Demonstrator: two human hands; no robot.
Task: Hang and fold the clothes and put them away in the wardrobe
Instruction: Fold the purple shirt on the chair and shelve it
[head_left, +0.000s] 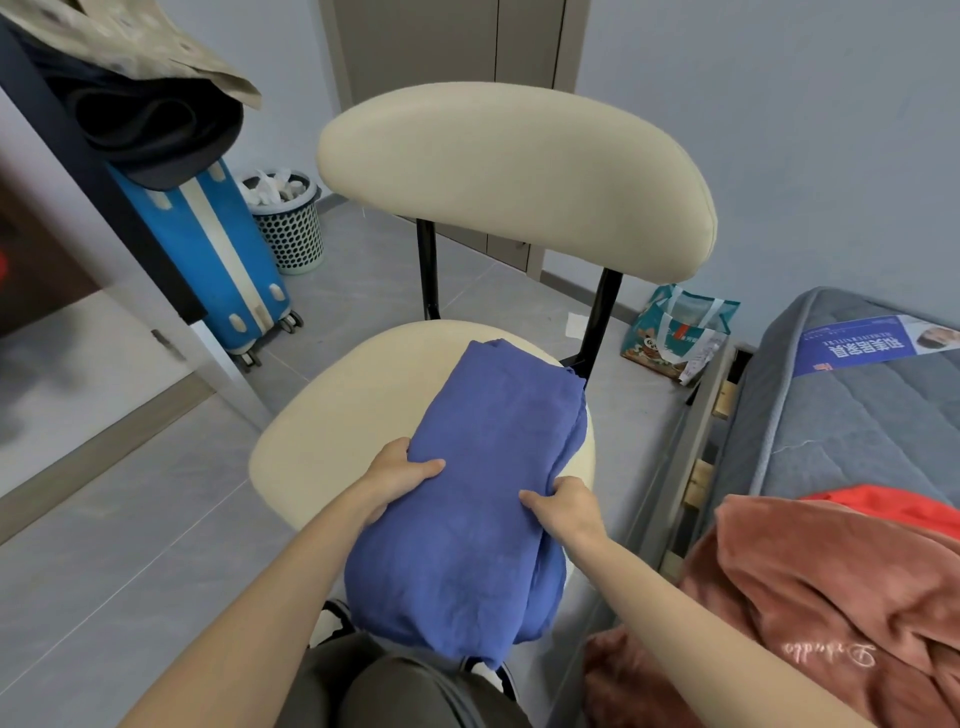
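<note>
Upside-down Chinese print on mattress label (862, 345)

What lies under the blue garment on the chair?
The cream chair seat, visible around the blue garment. The garment covers the seat's right part and front edge.

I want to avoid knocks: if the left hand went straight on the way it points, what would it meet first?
The blue garment: the left hand grips its edge, thumb on top, over the chair seat. What lies past the cloth is unclear, since depth is hard to judge.
</note>
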